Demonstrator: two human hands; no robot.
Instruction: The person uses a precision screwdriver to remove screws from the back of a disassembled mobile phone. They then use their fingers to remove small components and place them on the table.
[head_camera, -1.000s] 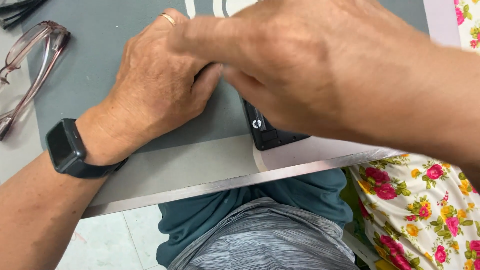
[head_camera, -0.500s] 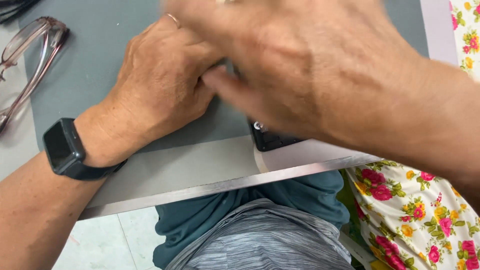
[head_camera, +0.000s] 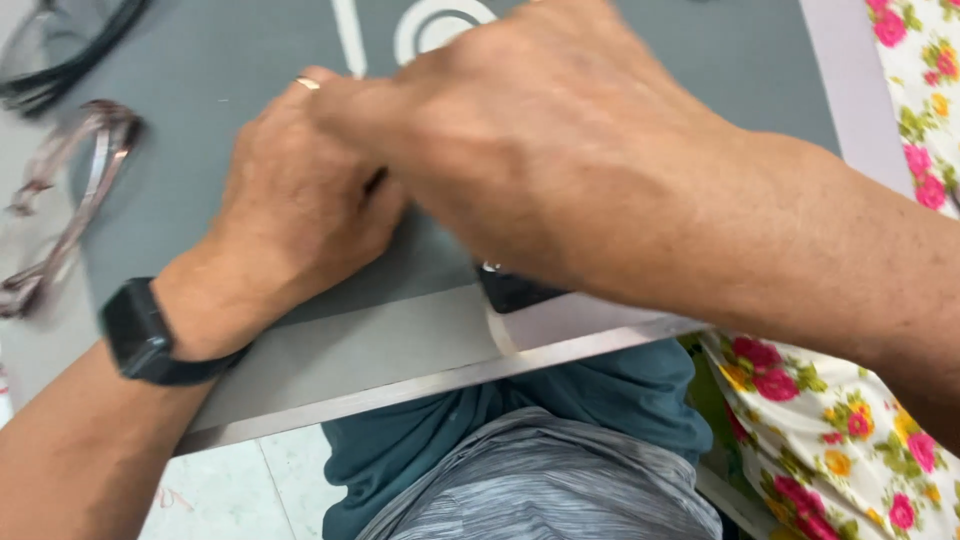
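The right hand (head_camera: 540, 150) has moved left across the mat (head_camera: 230, 60); its fingers now overlap the knuckles of the left hand (head_camera: 300, 200), beside the ring (head_camera: 308, 83). The black device (head_camera: 515, 288) beneath the right hand shows less than before, only its near corner. The glasses (head_camera: 70, 200) appear lower in view.

Small black device (head_camera: 512, 290) mostly hidden beneath blurred hands (head_camera: 540, 150).

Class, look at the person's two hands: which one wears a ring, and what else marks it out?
The left hand wears the gold ring. Its wrist also carries a black watch, while the right hand shows neither and reaches across above it.
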